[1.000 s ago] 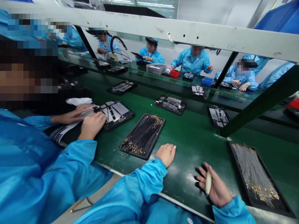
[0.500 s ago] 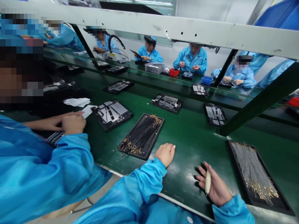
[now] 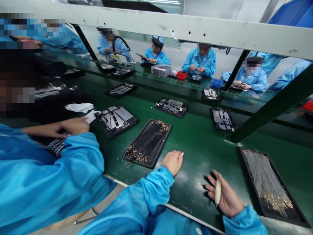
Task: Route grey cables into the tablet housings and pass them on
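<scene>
My left hand [image 3: 172,162] rests on the green tabletop, fingers loosely curled together, with nothing visible in it. Just to its left lies a black tray [image 3: 153,164] of thin black cables [image 3: 149,141] with gold-coloured ends. My right hand [image 3: 226,195] is turned palm up near the table's front edge. Across its slightly spread fingers it holds a cream-coloured, spindle-shaped stick [image 3: 217,192], whose kind I cannot make out. Further right, a second black tray [image 3: 297,215] carries grey cables [image 3: 265,178] with gold-coloured ends.
Opened tablet-like devices lie beyond my hands, including one at left [image 3: 116,120], one in the middle [image 3: 172,107] and one at right [image 3: 223,119]. A co-worker's blue sleeve [image 3: 83,151] is close on my left. A slanted green post [image 3: 271,102] rises at right. Several people sit opposite.
My hands and the stick stay in place. The devices in the middle and at right have shifted slightly left. The neighbouring co-worker's arm has moved a little, and a person opposite has brought their hands together.
</scene>
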Available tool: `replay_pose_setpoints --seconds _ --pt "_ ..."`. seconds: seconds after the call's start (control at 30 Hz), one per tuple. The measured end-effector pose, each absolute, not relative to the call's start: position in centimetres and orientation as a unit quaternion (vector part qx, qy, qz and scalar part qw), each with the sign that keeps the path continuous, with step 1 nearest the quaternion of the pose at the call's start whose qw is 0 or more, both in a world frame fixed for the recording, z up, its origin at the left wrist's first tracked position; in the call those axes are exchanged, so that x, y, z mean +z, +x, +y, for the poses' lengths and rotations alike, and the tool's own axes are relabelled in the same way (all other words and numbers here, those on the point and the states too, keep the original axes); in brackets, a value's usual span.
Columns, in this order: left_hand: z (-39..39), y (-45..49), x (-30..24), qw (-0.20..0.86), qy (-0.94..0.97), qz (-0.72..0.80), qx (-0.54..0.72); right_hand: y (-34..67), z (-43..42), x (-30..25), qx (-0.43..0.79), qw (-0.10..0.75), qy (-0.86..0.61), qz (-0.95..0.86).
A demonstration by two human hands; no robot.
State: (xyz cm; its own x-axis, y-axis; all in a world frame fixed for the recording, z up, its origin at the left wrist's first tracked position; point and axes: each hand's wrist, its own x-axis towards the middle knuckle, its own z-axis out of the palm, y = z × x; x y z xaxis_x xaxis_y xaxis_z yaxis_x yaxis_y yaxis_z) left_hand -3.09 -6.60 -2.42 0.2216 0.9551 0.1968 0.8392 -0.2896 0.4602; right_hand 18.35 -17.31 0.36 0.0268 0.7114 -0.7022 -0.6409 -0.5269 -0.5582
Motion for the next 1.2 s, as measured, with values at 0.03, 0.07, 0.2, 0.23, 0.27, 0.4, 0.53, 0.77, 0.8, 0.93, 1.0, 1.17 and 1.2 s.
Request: replay_pose_setpoints --seconds 0.03,0.07,0.2,0.23,0.27,0.4,0.53,0.77,0.8,0.93,1.0,1.17,1.2 --pt "-6.59 -3.09 -2.42 0.129 0.771 0.582 0.224 18.36 -17.29 0.34 0.698 0.485 -0.526 -0.032" --pt "-6.58 -3.09 -2.43 0.129 0.771 0.582 0.224 18.37 -17.27 0.32 0.698 0.486 -0.525 -0.03" --pt "-6.53 -3.11 -2.54 0.127 0.771 0.582 0.223 18.43 -17.29 0.21 0.7 0.49 -0.519 -0.028" --pt "-6.52 -3.12 -2.58 0.127 0.771 0.583 0.224 18.43 -17.31 0.21 0.7 0.49 -0.519 -0.029" --pt "-6.52 -3.13 -2.63 0.126 0.771 0.583 0.224 18.43 -17.33 0.22 0.699 0.491 -0.519 -0.03" --pt "-6.53 -3.15 -2.77 0.126 0.771 0.582 0.226 18.35 -17.38 0.29 0.699 0.491 -0.519 -0.033" --pt "-6.56 -3.15 -2.71 0.127 0.771 0.581 0.228 18.36 -17.32 0.25 0.698 0.489 -0.522 -0.032" --pt "-6.59 -3.16 -2.62 0.126 0.77 0.581 0.23 18.39 -17.3 0.22 0.697 0.491 -0.521 -0.034" --pt "-6.59 -3.16 -2.66 0.126 0.77 0.581 0.23 18.38 -17.31 0.22 0.696 0.491 -0.523 -0.033" --pt "-6.54 -3.16 -2.89 0.125 0.771 0.579 0.232 18.35 -17.32 0.29 0.694 0.492 -0.524 -0.03" --pt "-6.52 -3.16 -2.96 0.125 0.772 0.579 0.233 18.34 -17.31 0.36 0.695 0.492 -0.523 -0.028" --pt "-6.5 -3.15 -2.89 0.126 0.773 0.577 0.231 18.33 -17.36 0.34 0.696 0.493 -0.522 -0.027" --pt "-6.51 -3.14 -2.84 0.126 0.774 0.577 0.23 18.34 -17.4 0.3 0.696 0.492 -0.521 -0.029"
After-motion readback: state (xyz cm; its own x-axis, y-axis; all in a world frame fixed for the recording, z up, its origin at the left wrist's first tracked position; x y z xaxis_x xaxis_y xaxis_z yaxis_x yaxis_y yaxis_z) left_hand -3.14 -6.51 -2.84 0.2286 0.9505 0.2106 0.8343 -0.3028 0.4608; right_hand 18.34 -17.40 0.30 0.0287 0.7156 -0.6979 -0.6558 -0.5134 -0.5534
